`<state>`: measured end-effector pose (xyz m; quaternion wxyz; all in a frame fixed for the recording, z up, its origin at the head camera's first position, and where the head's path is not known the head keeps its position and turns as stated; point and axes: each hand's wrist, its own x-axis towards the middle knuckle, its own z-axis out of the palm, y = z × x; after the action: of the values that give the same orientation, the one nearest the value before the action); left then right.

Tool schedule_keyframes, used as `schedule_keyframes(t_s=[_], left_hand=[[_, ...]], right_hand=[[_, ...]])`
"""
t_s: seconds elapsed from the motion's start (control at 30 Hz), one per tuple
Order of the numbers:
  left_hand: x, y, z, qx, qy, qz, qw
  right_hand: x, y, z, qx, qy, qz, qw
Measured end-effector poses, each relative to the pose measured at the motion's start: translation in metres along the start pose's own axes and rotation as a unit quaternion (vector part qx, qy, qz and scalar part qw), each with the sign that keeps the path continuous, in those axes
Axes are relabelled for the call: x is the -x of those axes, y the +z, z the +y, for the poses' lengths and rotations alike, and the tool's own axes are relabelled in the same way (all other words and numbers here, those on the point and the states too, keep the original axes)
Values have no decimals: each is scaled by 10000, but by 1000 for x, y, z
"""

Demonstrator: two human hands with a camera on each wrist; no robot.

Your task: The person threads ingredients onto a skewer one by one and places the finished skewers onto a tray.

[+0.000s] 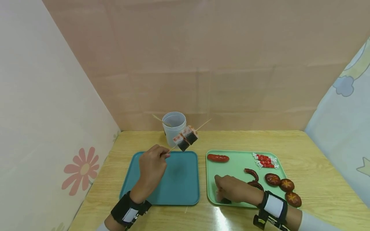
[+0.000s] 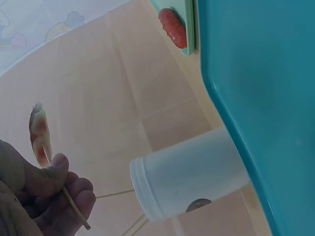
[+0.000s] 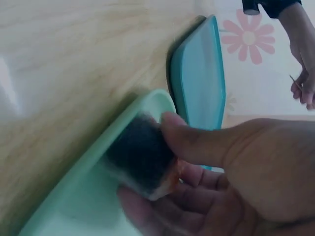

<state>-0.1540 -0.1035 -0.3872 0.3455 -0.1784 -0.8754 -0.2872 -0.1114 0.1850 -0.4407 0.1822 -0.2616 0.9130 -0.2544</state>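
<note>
My head cam looks forward-down from farthest, over blue tray [image 1: 182,183] and green tray [image 1: 235,163]. Left wrist cam: close, sideways, past my left hand [image 2: 42,184] to white cup [image 2: 192,172]. Right: tight on my right hand [image 3: 246,169]. All share both trays.

Black wristbands [image 1: 122,207], pale sleeves [image 1: 315,223]

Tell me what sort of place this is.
Probably a small tabletop workspace, perhaps a screened-off booth: a wood-grain table stands before a plain brown backing, with a flower-printed wall on the left and a green tray holding food-shaped pieces.
</note>
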Motion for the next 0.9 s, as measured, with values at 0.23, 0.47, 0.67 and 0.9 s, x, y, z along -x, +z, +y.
schedule_keyframes(t_s=[0.23, 0.47, 0.67, 0.9], left_hand=[[1, 4, -1, 4, 419, 59, 9991], [5, 6, 2, 38, 637, 7, 9980], [7, 8, 4, -79, 543, -125, 9984], [8, 9, 6, -96, 482, -181, 9986]], right_hand=[[-17, -50, 8, -1746, 518, 1510, 9716], [-8, -110, -5, -4209, 455, 2038, 8827], [-2, -125, -13, -4514, 239, 2110, 8667], [2, -128, -15, -4484, 354, 2126, 8675]])
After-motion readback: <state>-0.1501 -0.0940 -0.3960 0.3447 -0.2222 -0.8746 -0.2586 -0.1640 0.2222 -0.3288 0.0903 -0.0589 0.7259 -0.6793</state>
